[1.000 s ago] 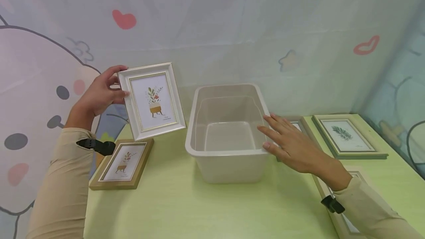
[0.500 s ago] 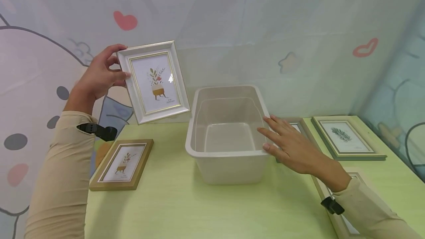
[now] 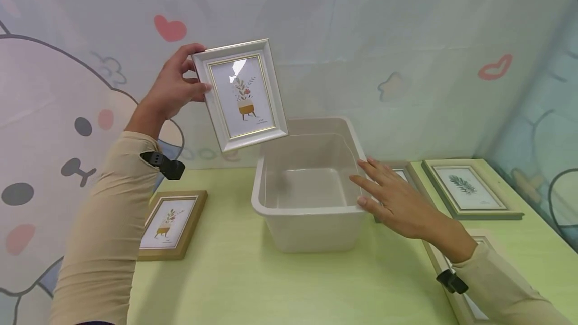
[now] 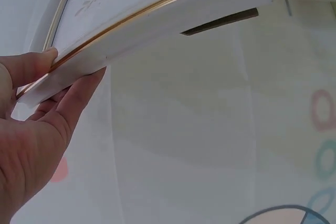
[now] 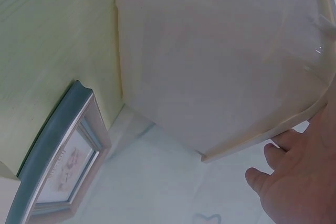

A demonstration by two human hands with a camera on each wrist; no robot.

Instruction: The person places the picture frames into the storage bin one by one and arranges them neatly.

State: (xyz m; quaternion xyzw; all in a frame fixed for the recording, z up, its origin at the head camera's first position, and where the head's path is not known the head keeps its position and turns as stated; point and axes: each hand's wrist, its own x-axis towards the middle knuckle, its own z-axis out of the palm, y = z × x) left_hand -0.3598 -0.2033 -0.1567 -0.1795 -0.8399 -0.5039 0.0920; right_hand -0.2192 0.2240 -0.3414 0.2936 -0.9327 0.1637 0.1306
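My left hand (image 3: pixel 173 84) grips a white picture frame (image 3: pixel 240 95) with gold trim by its left edge, thumb on the front. The frame tilts slightly in the air, its lower right corner overlapping the back left of a beige plastic bin (image 3: pixel 311 232) in the head view. Seen from the left wrist, the thumb and fingers of the left hand (image 4: pixel 37 129) pinch the edge of the picture frame (image 4: pixel 152 24). My right hand (image 3: pixel 397 202) rests with extended fingers at the bin's right rim. From the right wrist, the bin's outer wall (image 5: pixel 210 61) fills much of the view.
A brown picture frame (image 3: pixel 169 224) lies at the table's left, partly behind the left sleeve. On the right lie a green frame (image 3: pixel 471 189) and other frames partly hidden by the right arm. A printed cloth (image 3: pixel 334 29) hangs behind the light green table (image 3: pixel 226 285).
My left hand has raised the white picture frame, then carried it right, so it now overlaps the bin's back left rim. The right hand stays in place at the bin.
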